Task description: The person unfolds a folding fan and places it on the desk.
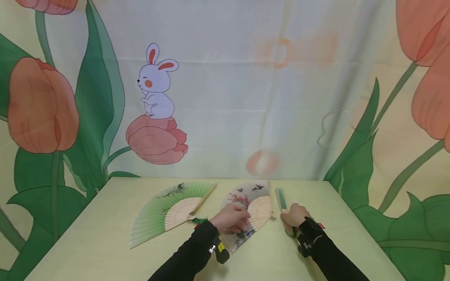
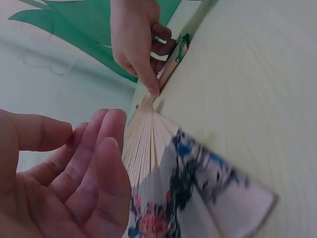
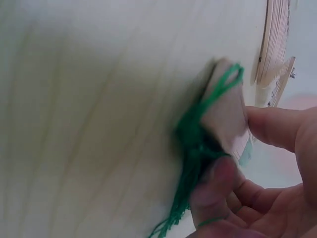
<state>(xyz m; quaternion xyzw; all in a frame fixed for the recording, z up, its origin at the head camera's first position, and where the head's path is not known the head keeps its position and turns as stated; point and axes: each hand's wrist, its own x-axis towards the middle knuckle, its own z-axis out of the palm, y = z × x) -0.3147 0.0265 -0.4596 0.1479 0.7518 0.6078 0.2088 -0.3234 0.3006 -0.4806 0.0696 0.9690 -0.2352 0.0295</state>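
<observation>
"Where does the folded fan [image 1: 281, 199] lie?"
"At the right of the table [image 1: 105, 253], long axis running away from the person, far end leaning slightly left. A green tassel [image 3: 190, 134] hangs at the near end. The right wrist view is blurred, so whether that end is lifted is hard to tell."
"Which hand is nearer?"
"The right hand [image 1: 296, 215], pinching it between thumb and fingers; the far end juts out ahead."
"And the left hand [image 1: 231, 219]?"
"Left of it, over the spread floral fan [image 1: 259, 197], fingers loosely bent, gripping nothing."
"Beyond that?"
"A green fan [image 1: 152, 218], spread, farther left; behind, a tulip-printed cloth [image 1: 218, 97]."
</observation>
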